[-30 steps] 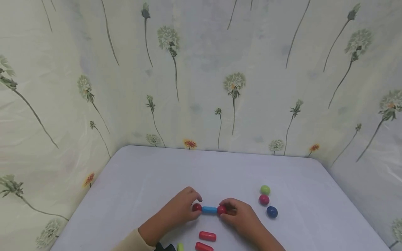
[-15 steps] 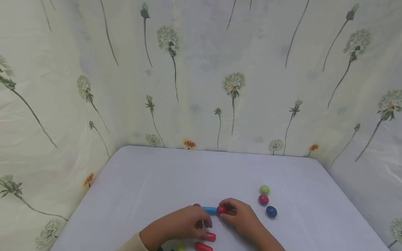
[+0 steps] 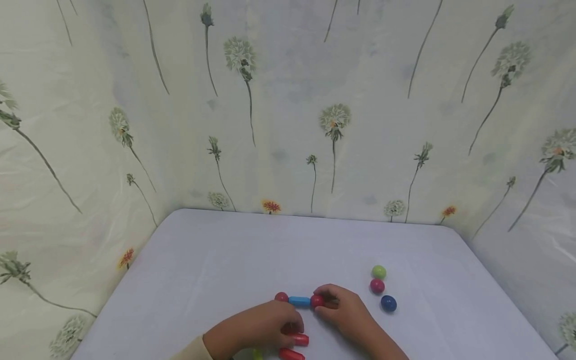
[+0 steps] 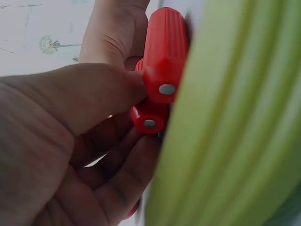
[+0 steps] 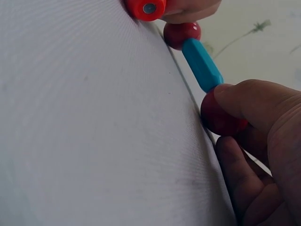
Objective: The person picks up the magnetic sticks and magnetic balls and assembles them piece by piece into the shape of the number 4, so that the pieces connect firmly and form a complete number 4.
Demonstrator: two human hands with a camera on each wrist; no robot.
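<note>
- Head view: we see the left hand (image 3: 272,322), grip pinched on a red rod (image 3: 301,340).
- We note the right hand (image 3: 344,310), grip clamped on a red ball (image 3: 317,301) touching a blue rod (image 3: 299,301).

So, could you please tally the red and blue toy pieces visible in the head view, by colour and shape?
Red balls: 3
Red rods: 2
Blue rod: 1
Dark blue ball: 1
Total: 7
</note>
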